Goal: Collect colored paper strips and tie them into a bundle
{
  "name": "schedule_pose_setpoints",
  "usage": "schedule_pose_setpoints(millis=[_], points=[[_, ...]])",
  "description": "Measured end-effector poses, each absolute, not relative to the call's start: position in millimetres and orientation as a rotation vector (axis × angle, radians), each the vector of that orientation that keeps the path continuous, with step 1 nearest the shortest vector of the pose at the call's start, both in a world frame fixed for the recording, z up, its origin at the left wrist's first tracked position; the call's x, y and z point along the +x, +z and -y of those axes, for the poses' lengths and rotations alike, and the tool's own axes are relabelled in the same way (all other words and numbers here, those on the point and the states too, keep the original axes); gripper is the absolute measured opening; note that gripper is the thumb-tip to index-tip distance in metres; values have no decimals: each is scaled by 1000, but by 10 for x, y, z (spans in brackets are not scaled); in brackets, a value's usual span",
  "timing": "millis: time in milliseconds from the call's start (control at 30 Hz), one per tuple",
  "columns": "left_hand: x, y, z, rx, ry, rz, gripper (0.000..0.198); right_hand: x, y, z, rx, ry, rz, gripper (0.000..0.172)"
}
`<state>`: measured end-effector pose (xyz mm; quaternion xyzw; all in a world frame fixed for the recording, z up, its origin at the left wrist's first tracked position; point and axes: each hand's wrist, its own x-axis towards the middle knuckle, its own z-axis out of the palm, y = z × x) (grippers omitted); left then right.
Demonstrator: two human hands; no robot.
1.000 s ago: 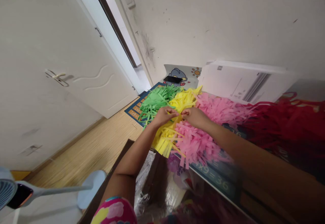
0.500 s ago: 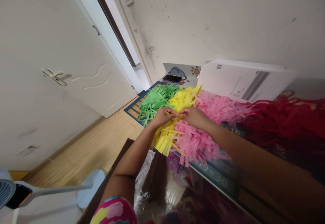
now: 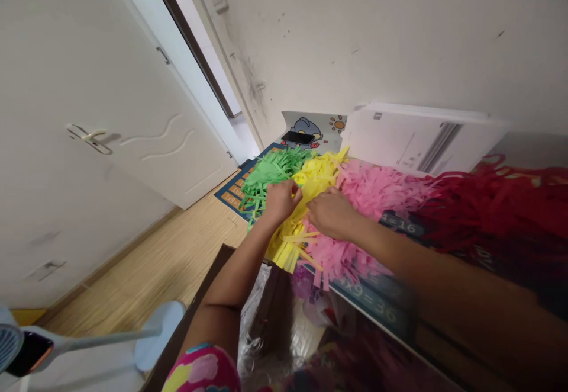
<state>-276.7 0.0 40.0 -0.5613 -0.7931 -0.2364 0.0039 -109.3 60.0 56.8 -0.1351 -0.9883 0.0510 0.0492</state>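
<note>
My left hand (image 3: 282, 201) is closed, fingers curled, at the border between the green fringed paper (image 3: 277, 170) and the yellow fringed paper (image 3: 318, 173). My right hand (image 3: 332, 213) is also closed, over the edge where the yellow meets the pink fringed paper (image 3: 381, 188). Yellow strips lie in the gap between the two hands. Whatever the fingertips pinch is too small or hidden to make out. The fringed bunches lie side by side on a dark blue board printed with sums (image 3: 373, 303).
Red fringed strips (image 3: 510, 202) spread at the right. A white box (image 3: 412, 137) leans on the wall, and a black phone (image 3: 298, 137) lies behind the green paper. Below is an open carton (image 3: 222, 262) with clear plastic. A pale blue fan (image 3: 110, 337) and a door (image 3: 133, 113) are at left.
My hands, fingertips together half a second ago over the yellow paper, have drawn apart, the left hand slightly upward. The paper bunches stay in place.
</note>
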Motion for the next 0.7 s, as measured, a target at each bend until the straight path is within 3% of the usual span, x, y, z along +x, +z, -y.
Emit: schedule_pose_setpoints(millis=[233,367,467,700], points=[[-2520,325,40,-1740,-459,2462,55,-1064,456,-609,-402,156,3067,48],[-2651,651,26,-1644,-356,2462,20,-1052,393,-647,-405,223,3084,52],[-2686,1150,-69,-1523,-380,2363,21,-1066,352,-675,-461,283,3082,52],[-1968,2047,-356,-1558,-344,1862,25,-915,591,-609,-595,396,2850,35]])
